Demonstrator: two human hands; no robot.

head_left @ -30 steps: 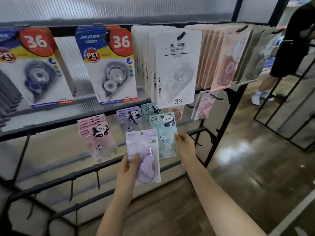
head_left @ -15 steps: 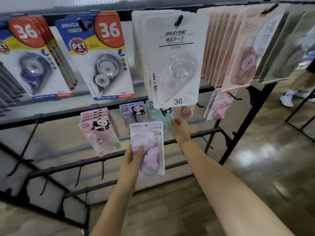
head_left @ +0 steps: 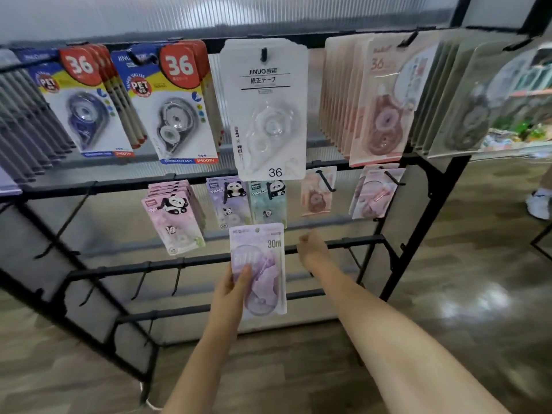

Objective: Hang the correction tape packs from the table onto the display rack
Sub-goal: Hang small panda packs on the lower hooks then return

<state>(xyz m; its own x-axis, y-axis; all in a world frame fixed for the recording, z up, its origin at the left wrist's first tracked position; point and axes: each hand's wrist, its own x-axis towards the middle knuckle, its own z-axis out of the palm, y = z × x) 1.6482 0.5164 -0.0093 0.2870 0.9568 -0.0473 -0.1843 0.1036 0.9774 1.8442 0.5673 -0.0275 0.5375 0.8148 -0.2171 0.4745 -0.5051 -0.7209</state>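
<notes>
My left hand (head_left: 231,286) grips a purple correction tape pack (head_left: 259,267) marked 30m by its lower left edge and holds it upright in front of the black display rack (head_left: 418,204). The pack's top sits just below the green panda pack (head_left: 268,201) on the middle rail. My right hand (head_left: 310,249) hovers to the right of the purple pack, near the third rail (head_left: 358,242), fingers loosely curled and holding nothing. The table is out of view.
Blue-and-red "36" packs (head_left: 179,106), a white pack (head_left: 265,109) and pink packs (head_left: 379,103) fill the top rail. Pink (head_left: 173,219) and purple panda packs (head_left: 228,201) hang on the middle rail. Bare hooks (head_left: 177,279) stick out lower down. A person's shoe (head_left: 539,204) shows at right.
My right hand has let go of the green panda pack and dropped lower to the right. The purple pack stays in my left hand; the view moved closer to the rack.
</notes>
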